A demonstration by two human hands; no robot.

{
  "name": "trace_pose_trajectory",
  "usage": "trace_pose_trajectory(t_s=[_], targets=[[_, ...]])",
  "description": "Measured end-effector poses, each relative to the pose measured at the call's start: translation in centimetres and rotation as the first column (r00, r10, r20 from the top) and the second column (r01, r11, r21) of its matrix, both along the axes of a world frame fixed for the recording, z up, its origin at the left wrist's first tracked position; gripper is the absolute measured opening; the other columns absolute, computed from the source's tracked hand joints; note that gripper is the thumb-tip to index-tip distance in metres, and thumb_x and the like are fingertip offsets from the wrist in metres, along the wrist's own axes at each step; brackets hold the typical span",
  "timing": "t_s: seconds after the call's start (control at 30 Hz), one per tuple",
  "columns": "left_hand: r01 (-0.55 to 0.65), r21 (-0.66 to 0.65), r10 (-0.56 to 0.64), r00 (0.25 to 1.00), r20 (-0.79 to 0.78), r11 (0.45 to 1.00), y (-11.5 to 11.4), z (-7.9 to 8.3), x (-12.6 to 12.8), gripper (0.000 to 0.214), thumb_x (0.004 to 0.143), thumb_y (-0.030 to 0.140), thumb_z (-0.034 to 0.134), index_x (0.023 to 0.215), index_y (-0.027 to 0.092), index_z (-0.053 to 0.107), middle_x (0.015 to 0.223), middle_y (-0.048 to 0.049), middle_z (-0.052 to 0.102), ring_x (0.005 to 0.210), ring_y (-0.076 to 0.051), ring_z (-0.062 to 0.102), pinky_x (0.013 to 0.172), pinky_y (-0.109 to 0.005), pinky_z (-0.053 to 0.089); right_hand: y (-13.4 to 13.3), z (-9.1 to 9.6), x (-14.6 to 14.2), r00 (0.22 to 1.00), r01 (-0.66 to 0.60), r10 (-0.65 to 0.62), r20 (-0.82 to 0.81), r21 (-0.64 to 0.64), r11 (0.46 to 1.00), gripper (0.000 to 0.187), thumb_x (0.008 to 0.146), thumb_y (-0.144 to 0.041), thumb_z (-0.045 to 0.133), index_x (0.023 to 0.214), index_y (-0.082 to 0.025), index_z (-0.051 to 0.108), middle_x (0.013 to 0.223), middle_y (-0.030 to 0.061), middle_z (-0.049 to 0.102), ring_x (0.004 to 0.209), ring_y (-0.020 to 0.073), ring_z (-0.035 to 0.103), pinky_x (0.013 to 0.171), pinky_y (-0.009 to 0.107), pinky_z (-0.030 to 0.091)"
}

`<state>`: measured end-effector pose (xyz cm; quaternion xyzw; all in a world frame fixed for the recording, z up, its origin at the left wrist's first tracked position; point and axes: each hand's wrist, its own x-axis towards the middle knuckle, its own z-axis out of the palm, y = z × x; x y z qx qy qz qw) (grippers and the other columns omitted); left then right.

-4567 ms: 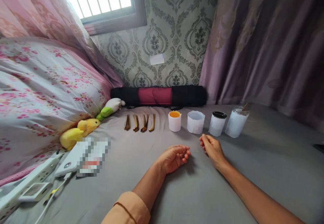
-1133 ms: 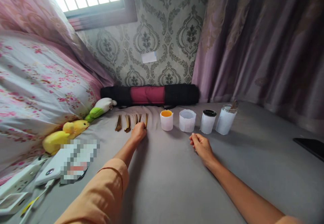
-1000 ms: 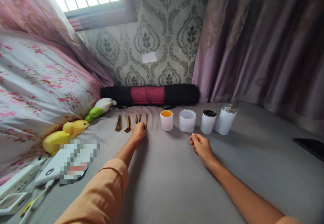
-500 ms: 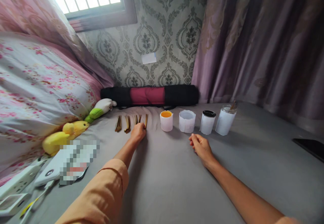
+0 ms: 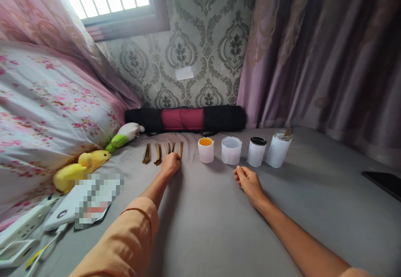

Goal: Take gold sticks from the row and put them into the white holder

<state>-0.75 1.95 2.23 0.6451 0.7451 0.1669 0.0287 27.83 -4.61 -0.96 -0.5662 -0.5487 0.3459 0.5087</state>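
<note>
My left hand [image 5: 171, 163] rests on the bed with its fingers closed, at the near ends of some thin gold-coloured sticks [image 5: 181, 148]. The hand covers its own fingertips, so what they hold is hidden. Two more bundles of bent gold-coloured sticks, a left one [image 5: 146, 153] and a middle one [image 5: 158, 154], lie beside it. Loosely curled, my right hand [image 5: 249, 181] shows nothing between its fingers. It lies in front of a wide white-wrapped cup [image 5: 231, 155], apart from it. Left of that cup stands a white-wrapped cup with an orange inside [image 5: 206, 153].
To the right are a white-wrapped can with a dark inside [image 5: 257, 156] and a glass jar holding brown sticks [image 5: 278, 152]. A black and maroon roll [image 5: 184, 118] lies behind. Plush toys [image 5: 94, 162], a power bank [image 5: 64, 212] and a power strip [image 5: 25, 222] line the left.
</note>
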Motion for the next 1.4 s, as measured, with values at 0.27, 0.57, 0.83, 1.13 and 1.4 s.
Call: trace_pose_trajectory(t_s=[0.27,0.57,0.83,1.13,1.4], targets=[[-0.032,-0.013,0.033,0.999,0.025,0.999,0.08,-0.02,-0.12,0.023,0.071,0.023,0.048,0.085,0.021,0.066,0.095,-0.0076,0.064,0.089,-0.020,0.056,0.064,-0.023,0.040,-0.02,0.03,-0.01,1.000,0.003,-0.003,-0.001,-0.013,1.000,0.041,0.075,-0.053,0.038,0.069,-0.016,0.056,0.057,0.0015,0.052,0.047,0.0103,0.045,0.042,0.020,0.032],[-0.056,-0.031,0.058,0.997,0.049,0.998,-0.10,0.26,-0.05,0.022,0.071,0.024,0.049,0.083,0.020,0.067,0.092,-0.0092,0.065,0.088,-0.020,0.058,0.062,-0.023,0.040,0.05,-0.08,0.03,1.000,0.008,-0.008,0.010,0.013,1.000,0.041,0.075,-0.052,0.038,0.068,-0.016,0.056,0.055,0.0013,0.053,0.046,0.0101,0.045,0.043,0.021,0.033],[-0.090,-0.042,0.093,0.993,0.079,0.995,0.13,0.21,-0.12,0.022,0.069,0.026,0.050,0.082,0.022,0.067,0.092,-0.0077,0.065,0.086,-0.020,0.058,0.064,-0.024,0.041,0.03,-0.12,0.09,1.000,-0.001,0.001,0.011,0.007,1.000,0.040,0.075,-0.051,0.037,0.068,-0.017,0.056,0.056,0.0012,0.053,0.047,0.0104,0.045,0.043,0.021,0.033],[-0.076,-0.013,0.077,0.988,0.131,0.997,0.08,0.67,0.01,0.021,0.066,0.022,0.050,0.076,0.019,0.068,0.084,-0.0078,0.066,0.084,-0.019,0.058,0.064,-0.023,0.040,-0.01,-0.02,0.03,1.000,0.005,-0.005,0.014,0.010,1.000,0.038,0.076,-0.049,0.038,0.067,-0.017,0.055,0.055,0.0005,0.052,0.046,0.0098,0.044,0.043,0.021,0.032],[-0.085,0.018,0.077,0.956,0.284,0.996,0.56,0.87,-0.20,0.019,0.064,0.023,0.052,0.073,0.017,0.068,0.072,-0.0067,0.066,0.075,-0.018,0.060,0.063,-0.023,0.041,0.13,-0.06,0.02,1.000,0.005,-0.005,0.024,-0.001,1.000,0.038,0.077,-0.048,0.037,0.068,-0.016,0.055,0.056,0.0012,0.052,0.047,0.0099,0.045,0.043,0.020,0.032]])
